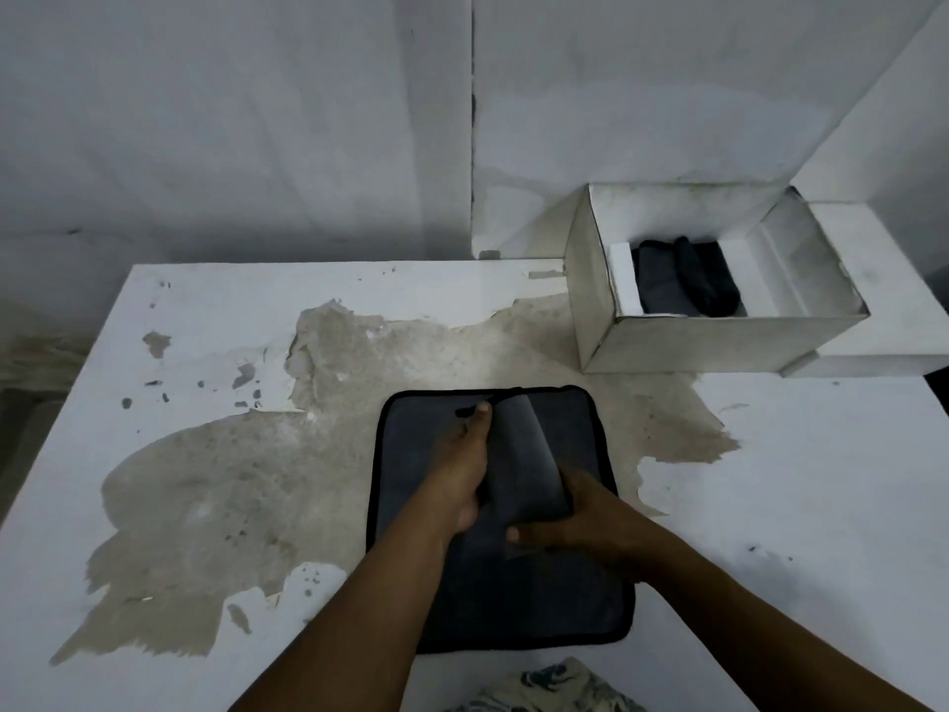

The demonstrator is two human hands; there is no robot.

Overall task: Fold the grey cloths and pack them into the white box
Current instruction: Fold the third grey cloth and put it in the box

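Together, both hands clamp the folded grey cloth (pixel 524 454): the left hand (pixel 462 470) grips its left edge, thumb stretched along it, while the right hand (pixel 570 521) curls round its near end. That bundle lies atop the spread grey cloth (pixel 408 454), black-edged and flat on the peeling white table (pixel 796 480). Beyond the spread cloth's far right corner stands the white box (pixel 719 341), with dark folded cloths (pixel 683 280) inside.

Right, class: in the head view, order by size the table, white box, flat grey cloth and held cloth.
1. table
2. white box and flat grey cloth: alike, and the cloth lies nearer the camera, so unranked
3. held cloth
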